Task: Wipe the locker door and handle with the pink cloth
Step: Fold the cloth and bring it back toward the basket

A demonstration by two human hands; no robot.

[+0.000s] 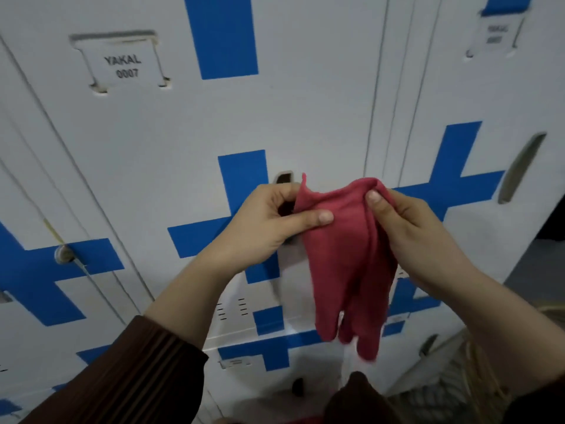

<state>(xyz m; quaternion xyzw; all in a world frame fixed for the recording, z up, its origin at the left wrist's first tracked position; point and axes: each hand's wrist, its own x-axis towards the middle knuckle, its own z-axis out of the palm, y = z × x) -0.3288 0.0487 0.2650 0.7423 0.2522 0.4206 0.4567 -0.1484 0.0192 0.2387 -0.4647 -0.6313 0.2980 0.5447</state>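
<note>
Lockers (30, 179) fill our view, white with blue crosses. At far left, a neighbouring locker carries a round lock (63, 254) on a blue bar. Next comes the door (171, 133) we face, with a label (126, 66) reading YAKAL 0007 near its top left and a blue cross (241, 179) through its middle.

Our left hand (269, 223) is up in front of that cross, and a dark sleeve (122, 371) ends partway along the forearm. The thumb lies flat across the front of the cloth (345, 258) and the curled fingers sit behind it, so the hand pinches the cloth's upper left edge. Just above the knuckles we see the dark top of the handle (284, 178) recess. Most of the rest is hidden behind the hand.

The cloth, a deep reddish pink, hangs between both hands in front of the door. Its top is stretched across and its lower folds dangle free. We cannot tell whether it touches the door. Our right hand (415, 231) pinches the upper right fold between thumb and curled fingers.

Further right, the next locker shows a slanted slot (519, 168) and a blurred tag (495, 33) up high.
</note>
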